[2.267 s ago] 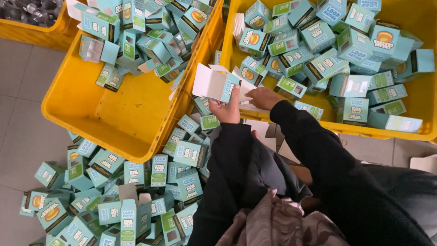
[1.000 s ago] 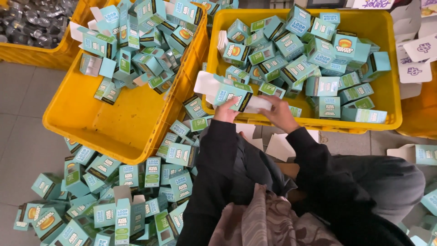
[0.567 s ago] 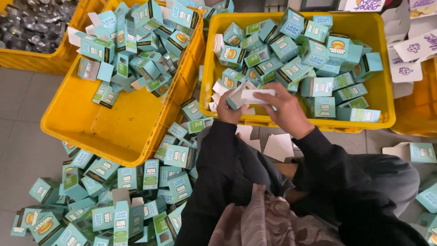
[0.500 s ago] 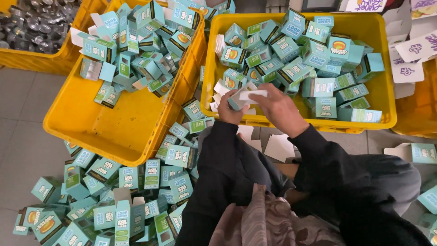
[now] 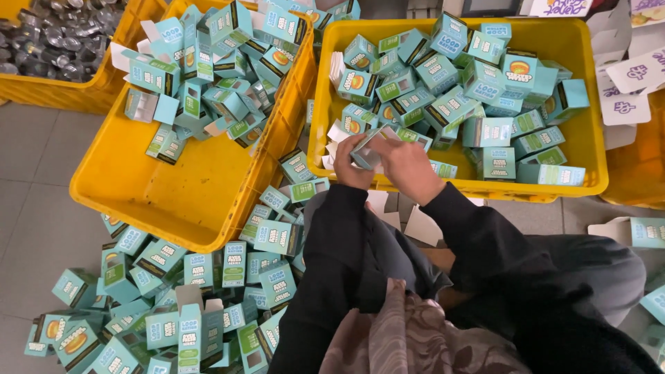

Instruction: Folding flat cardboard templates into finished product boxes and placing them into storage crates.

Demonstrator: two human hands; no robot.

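At twelve o'clock from you sits the big yellow plastic crate on the right (image 5: 592,163), heaped with small teal printed cardboard cartons (image 5: 485,90); at ten o'clock a second yellow plastic crate (image 5: 149,201) holds a thinner scatter of the same cartons, and a loose pile of them (image 5: 201,305) covers the grey floor from seven to nine o'clock. Between your hands, just over the near rim of the right crate, is the one that matters: a small teal cardboard carton with an open end (image 5: 370,149). Your left hand (image 5: 348,163) cups it from nine o'clock and your right hand (image 5: 409,166) closes over it from three o'clock, the two hands drawn together and gripping it. Judge it very light, thin-walled and easily crushed or creased, with a smooth printed skin that could slide. Hold it by the folded edges and corners, where the board is stiffest, not across the flat panels or loose flaps.
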